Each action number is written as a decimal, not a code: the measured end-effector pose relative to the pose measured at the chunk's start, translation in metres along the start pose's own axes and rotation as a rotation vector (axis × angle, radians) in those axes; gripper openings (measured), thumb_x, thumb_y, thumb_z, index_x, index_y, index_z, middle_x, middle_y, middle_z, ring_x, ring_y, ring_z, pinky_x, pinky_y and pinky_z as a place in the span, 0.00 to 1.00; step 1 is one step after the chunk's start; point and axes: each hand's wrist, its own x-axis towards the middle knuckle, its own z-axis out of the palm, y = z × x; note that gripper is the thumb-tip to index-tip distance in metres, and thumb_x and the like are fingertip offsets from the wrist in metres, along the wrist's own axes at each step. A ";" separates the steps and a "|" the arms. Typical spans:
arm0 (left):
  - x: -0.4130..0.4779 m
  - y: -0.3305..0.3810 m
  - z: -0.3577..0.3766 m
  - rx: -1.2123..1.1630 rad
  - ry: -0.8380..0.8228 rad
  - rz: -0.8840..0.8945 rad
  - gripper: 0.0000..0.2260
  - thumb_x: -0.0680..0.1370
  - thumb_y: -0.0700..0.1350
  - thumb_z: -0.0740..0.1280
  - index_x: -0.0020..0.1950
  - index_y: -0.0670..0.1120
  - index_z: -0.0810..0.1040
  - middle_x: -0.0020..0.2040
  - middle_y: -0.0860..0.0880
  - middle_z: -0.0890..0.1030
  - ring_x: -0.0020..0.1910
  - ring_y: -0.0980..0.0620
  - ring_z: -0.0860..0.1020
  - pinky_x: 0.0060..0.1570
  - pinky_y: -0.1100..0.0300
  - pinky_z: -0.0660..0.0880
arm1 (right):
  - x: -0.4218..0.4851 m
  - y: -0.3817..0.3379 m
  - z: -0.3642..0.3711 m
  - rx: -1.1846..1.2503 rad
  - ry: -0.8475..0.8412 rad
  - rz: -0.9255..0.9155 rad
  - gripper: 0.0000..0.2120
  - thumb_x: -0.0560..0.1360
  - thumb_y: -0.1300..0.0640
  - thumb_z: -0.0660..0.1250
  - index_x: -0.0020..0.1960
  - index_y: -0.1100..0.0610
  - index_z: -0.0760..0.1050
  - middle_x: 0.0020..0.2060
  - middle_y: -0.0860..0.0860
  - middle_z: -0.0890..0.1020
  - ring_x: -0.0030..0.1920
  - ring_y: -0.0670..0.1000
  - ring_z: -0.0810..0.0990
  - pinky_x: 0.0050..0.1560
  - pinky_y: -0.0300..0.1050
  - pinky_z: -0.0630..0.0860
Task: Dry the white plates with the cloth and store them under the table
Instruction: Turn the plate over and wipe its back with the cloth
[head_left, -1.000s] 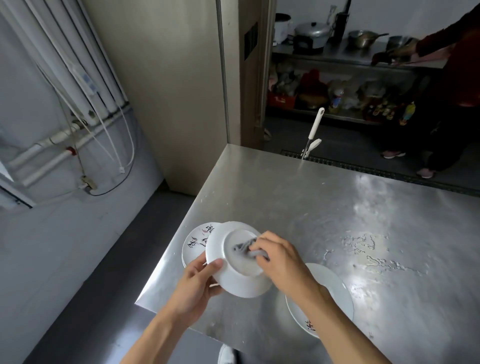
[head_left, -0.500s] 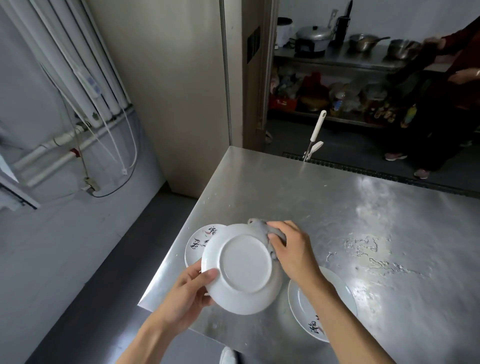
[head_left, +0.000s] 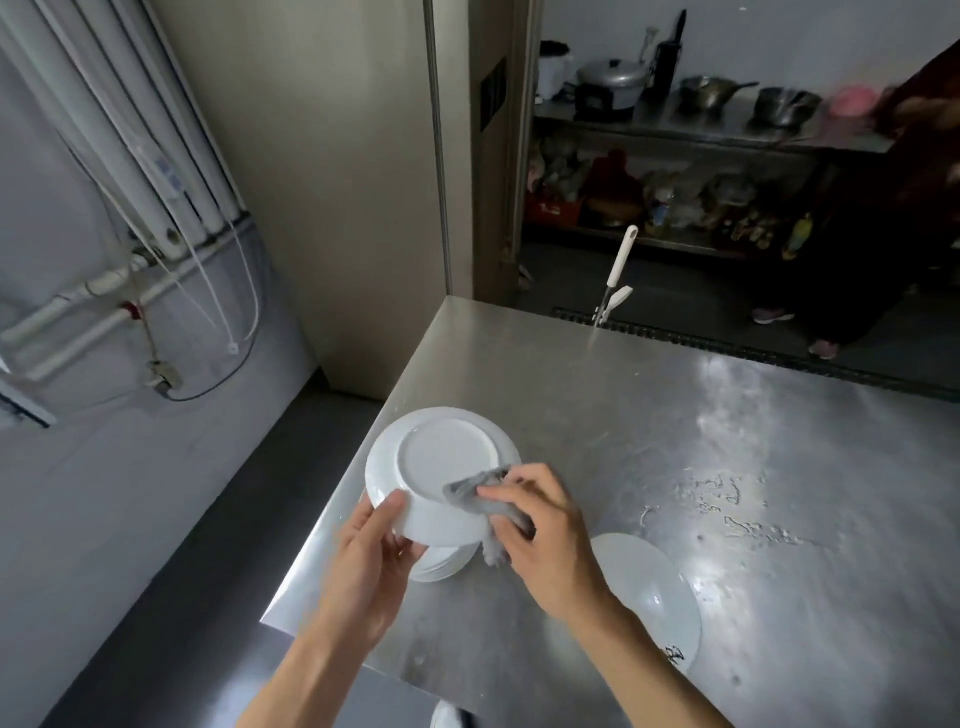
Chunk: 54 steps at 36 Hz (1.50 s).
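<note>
Left hand pinches the upturned white plate by its lower rim, centre-left of frame. The right hand has its fingers curled round the grey cloth, rubbing the underside. It's a thin grip near the table edge, so one hard wipe could knock the plate onto the stack beneath. The pots at upper right hide their contents.

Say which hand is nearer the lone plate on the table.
Right. The right hand is just left of the lone plate; the left hand grips the raised plate farther left.

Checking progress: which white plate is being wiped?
The upside-down plate in the left hand, with the grey cloth in the right hand on its underside; the other plates lie on the table.
</note>
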 end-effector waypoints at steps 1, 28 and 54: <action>-0.002 -0.004 0.003 -0.011 -0.003 -0.001 0.19 0.78 0.43 0.69 0.70 0.44 0.80 0.61 0.41 0.85 0.49 0.47 0.83 0.48 0.57 0.86 | 0.003 0.004 0.002 0.024 0.039 0.081 0.15 0.76 0.66 0.72 0.57 0.49 0.84 0.61 0.47 0.70 0.61 0.47 0.76 0.61 0.36 0.75; -0.009 -0.004 -0.007 0.103 -0.085 -0.134 0.18 0.77 0.42 0.70 0.68 0.46 0.81 0.61 0.39 0.85 0.49 0.45 0.86 0.38 0.55 0.84 | -0.014 0.007 -0.015 -0.149 -0.151 -0.127 0.22 0.75 0.64 0.72 0.63 0.42 0.80 0.53 0.40 0.68 0.54 0.45 0.73 0.56 0.32 0.71; -0.021 -0.008 0.023 -0.131 -0.082 -0.220 0.20 0.77 0.38 0.71 0.69 0.35 0.79 0.62 0.37 0.84 0.53 0.45 0.87 0.40 0.58 0.85 | 0.009 0.012 -0.004 -0.524 0.190 -0.577 0.13 0.78 0.66 0.68 0.55 0.50 0.82 0.57 0.51 0.82 0.51 0.56 0.77 0.49 0.51 0.77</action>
